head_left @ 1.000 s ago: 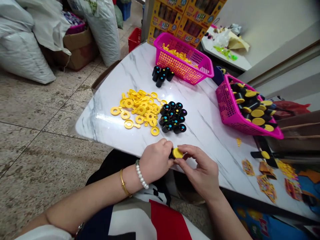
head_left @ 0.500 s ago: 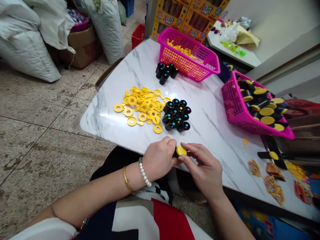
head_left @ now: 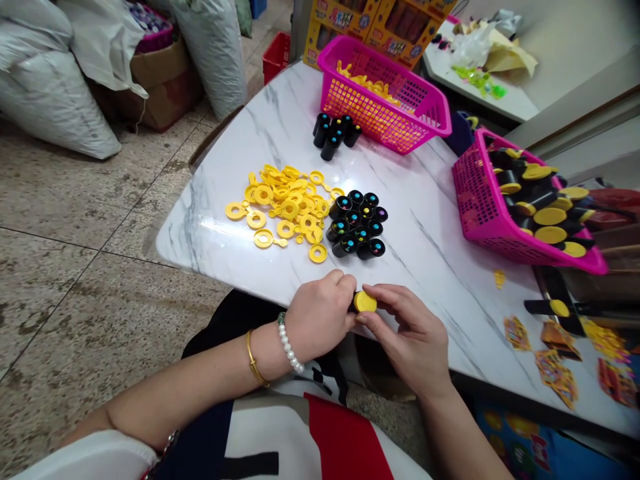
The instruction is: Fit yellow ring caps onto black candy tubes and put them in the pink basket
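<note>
My left hand (head_left: 324, 315) is wrapped round a black cylinder, most of it hidden by the fingers. On the cylinder's end sits a round yellow cap (head_left: 366, 302). My right hand (head_left: 415, 333) pinches this cap between thumb and fingers at its rim. Both hands are at the table's near edge. Just beyond them stands a cluster of upright black tubes (head_left: 357, 227) with small coloured pieces in their open tops. Left of the tubes lies a loose pile of yellow ring-shaped caps (head_left: 287, 207) with small tabs.
Farther back stand several more black tubes (head_left: 333, 135) before a pink basket (head_left: 385, 133) of yellow parts. A second pink basket (head_left: 480, 213) at right holds yellow-capped black tubes. Small packets (head_left: 557, 377) lie at the right on the marble-patterned table (head_left: 215, 173). Sacks (head_left: 40, 93) stand on the floor.
The view has shifted slightly, so the baskets appear a little higher and farther right. Both hands keep their hold on the capped tube with little visible movement.
</note>
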Available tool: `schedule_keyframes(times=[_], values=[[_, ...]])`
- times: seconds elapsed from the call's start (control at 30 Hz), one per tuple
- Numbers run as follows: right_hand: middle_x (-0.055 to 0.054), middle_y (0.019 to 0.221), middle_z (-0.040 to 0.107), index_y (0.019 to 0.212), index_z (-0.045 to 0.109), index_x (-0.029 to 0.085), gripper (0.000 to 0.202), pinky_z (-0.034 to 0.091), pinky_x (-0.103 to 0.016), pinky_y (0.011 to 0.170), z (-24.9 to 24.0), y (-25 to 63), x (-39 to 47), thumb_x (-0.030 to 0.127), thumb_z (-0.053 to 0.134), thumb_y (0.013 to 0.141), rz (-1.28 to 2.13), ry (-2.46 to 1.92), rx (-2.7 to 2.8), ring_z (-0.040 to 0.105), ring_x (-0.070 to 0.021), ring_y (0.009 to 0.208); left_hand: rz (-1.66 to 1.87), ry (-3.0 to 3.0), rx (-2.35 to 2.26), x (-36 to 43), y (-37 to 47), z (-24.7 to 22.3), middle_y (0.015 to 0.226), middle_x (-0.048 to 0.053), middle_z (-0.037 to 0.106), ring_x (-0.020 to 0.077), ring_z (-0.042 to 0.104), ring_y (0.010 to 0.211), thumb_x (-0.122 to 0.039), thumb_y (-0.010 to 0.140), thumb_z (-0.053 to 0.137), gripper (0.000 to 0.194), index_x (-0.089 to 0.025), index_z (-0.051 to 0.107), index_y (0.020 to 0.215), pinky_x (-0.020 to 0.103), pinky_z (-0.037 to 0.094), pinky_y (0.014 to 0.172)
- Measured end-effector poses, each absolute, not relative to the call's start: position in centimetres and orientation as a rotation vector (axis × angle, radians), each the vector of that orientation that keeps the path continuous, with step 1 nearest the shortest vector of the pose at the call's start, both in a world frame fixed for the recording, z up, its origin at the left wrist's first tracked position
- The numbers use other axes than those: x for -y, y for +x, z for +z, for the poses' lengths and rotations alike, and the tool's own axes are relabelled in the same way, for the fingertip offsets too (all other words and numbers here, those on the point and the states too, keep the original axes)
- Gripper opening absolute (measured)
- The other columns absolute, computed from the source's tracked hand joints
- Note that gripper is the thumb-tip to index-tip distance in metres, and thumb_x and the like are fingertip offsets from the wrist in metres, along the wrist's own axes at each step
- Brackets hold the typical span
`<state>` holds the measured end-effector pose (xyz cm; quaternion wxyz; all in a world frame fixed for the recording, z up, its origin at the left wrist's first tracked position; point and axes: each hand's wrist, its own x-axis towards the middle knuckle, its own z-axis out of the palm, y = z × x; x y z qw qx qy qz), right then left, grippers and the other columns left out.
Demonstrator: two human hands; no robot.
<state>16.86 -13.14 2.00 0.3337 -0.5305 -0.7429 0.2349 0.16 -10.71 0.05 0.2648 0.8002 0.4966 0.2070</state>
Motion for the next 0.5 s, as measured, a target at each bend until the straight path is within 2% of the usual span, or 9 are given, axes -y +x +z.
schedule_keyframes(times=[0.13, 0.23, 0.3, 0.4, 0.5], values=[[-0.003, 0.098, 0.059, 0.112, 0.067, 0.027, 0.03, 0.047, -0.026, 0.072, 1.8, 16.8, 13.3, 0.02, 0.07, 0.083, 0.783, -1.42, 1.81, 0.057, -0.0135, 0.082, 0.608, 2.071, -1.192, 10.4, -0.8, 0.8, 0.087, 0.004, 0.057, 0.0191, 0.056, 0.079, -0.027, 0.082, 0.063, 0.017, -0.014, 0.058, 0.092, 0.029, 0.043, 0.066], [0.0, 0.084, 0.057, 0.107, 0.069, 0.026, 0.026, 0.046, -0.022, 0.061, 2.0, 16.5, 13.4, 0.024, 0.072, 0.081, 1.025, -1.432, 1.596, 0.054, -0.0104, 0.07, 0.596, 1.895, -0.985, 9.8, -1.9, 1.7, 0.075, 0.0, 0.058, 0.0139, 0.054, 0.068, -0.019, 0.082, 0.056, 0.015, -0.016, 0.063, 0.095, 0.024, 0.042, 0.061], [0.002, 0.072, 0.056, 0.104, 0.068, 0.023, 0.024, 0.044, -0.02, 0.052, 2.2, 16.3, 13.4, 0.028, 0.073, 0.081, 1.243, -1.435, 1.409, 0.052, -0.0085, 0.059, 0.537, 1.706, -0.927, 9.4, -2.2, 2.2, 0.068, -0.003, 0.058, 0.0107, 0.053, 0.057, -0.023, 0.087, 0.049, 0.02, -0.019, 0.064, 0.099, 0.021, 0.039, 0.051], [0.005, 0.058, 0.054, 0.104, 0.066, 0.018, 0.029, 0.042, -0.017, 0.042, 2.5, 16.0, 13.1, 0.033, 0.073, 0.08, 1.501, -1.415, 1.193, 0.05, -0.007, 0.045, 0.494, 1.475, -0.963, 9.1, -1.8, 2.4, 0.063, -0.004, 0.059, 0.0088, 0.052, 0.046, -0.036, 0.093, 0.043, 0.026, -0.02, 0.064, 0.098, 0.019, 0.036, 0.042], [0.0, 0.061, 0.062, 0.104, 0.064, 0.014, 0.033, 0.054, -0.023, 0.052, 2.4, 15.8, 12.9, 0.036, 0.071, 0.081, 1.607, -1.365, 1.048, 0.06, -0.0113, 0.052, 0.551, 1.411, -1.012, 9.2, -1.1, 2.3, 0.063, -0.004, 0.058, 0.0072, 0.05, 0.047, -0.04, 0.091, 0.047, 0.026, -0.019, 0.061, 0.085, 0.017, 0.036, 0.042]])
